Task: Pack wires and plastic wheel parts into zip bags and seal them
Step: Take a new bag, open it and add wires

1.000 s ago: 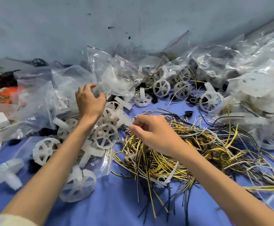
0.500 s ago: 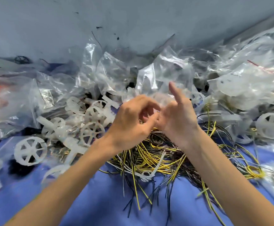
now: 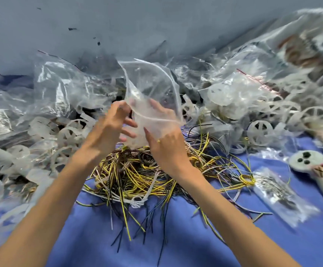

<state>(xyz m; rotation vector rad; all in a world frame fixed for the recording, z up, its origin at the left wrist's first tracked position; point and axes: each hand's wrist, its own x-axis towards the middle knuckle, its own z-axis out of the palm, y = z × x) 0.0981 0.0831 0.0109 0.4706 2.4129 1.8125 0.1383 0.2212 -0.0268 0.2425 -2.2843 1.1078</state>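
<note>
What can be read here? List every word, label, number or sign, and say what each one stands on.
No legible text anywhere in the head view.
On the grey controller: a dark crossed mark on the tape at its handle, too blurred to read.
On the held zip bag: clear plastic, no print visible.
On the small packed bag: blurred, no label readable.

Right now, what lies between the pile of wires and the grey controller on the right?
In the head view, a small clear bag of dark parts lies between the wire pile and the controller.
</note>
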